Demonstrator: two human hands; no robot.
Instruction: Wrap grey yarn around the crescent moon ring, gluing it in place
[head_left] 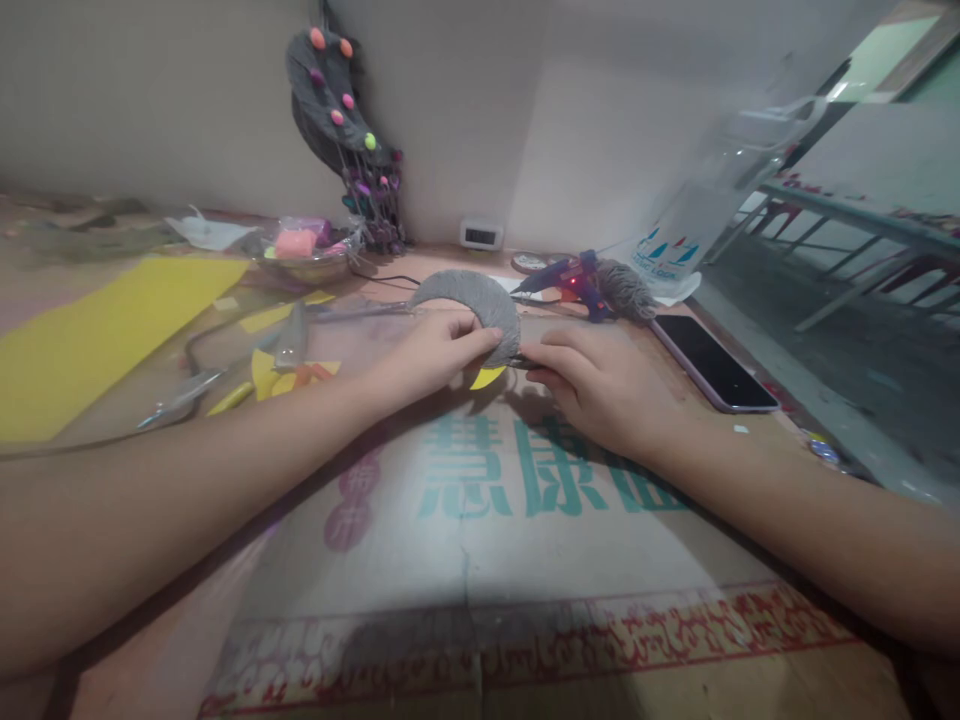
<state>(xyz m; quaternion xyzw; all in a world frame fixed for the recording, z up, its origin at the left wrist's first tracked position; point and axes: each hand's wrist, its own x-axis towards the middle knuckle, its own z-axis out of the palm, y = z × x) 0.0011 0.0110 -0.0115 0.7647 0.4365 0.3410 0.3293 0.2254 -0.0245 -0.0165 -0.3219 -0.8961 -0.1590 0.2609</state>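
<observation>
A crescent [480, 300] wrapped in grey yarn is held up over a printed cardboard sheet. Its lower tip is bare and shows yellow. My left hand [450, 350] is closed on the crescent, thumb lying across the wrapped face. At the lower end, my right hand [592, 385] pinches grey yarn close against the crescent's edge; the fingertips partly hide it. Just beyond my right hand lie a ball of grey yarn [628, 290] and a blue glue gun [566, 282] with a red light lit.
A phone [716, 362] and a clear bottle [694, 215] stand to the right. Leftward lie a yellow sheet [112, 335], scissors [184, 390], yellow scraps [262, 375] and a bowl [307, 265]. A decorated grey crescent [319, 95] hangs at the wall, above a small digital display [481, 235].
</observation>
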